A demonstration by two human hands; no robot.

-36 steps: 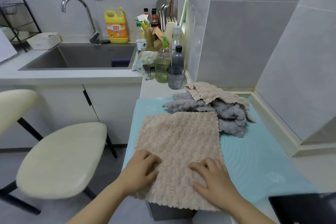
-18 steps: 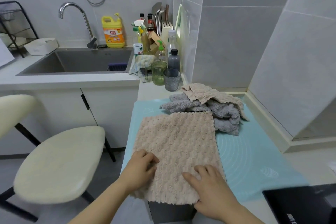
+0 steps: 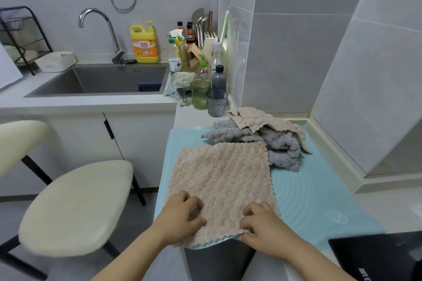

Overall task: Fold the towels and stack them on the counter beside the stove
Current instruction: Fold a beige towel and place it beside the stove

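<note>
Early stage: beige towel [image 3: 221,180] flat on mat [image 3: 319,189], left hand [image 3: 182,217] and right hand [image 3: 262,227] both gripping its near edge, far pile [image 3: 269,141] (grey, beige, crumpled) unfolded, nothing stacked yet.

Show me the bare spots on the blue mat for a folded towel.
Widest: the blue mat right of the spread beige towel, between the towel pile and the black device. A thin strip at its far-left corner. The glasses crowd the counter beyond.
</note>
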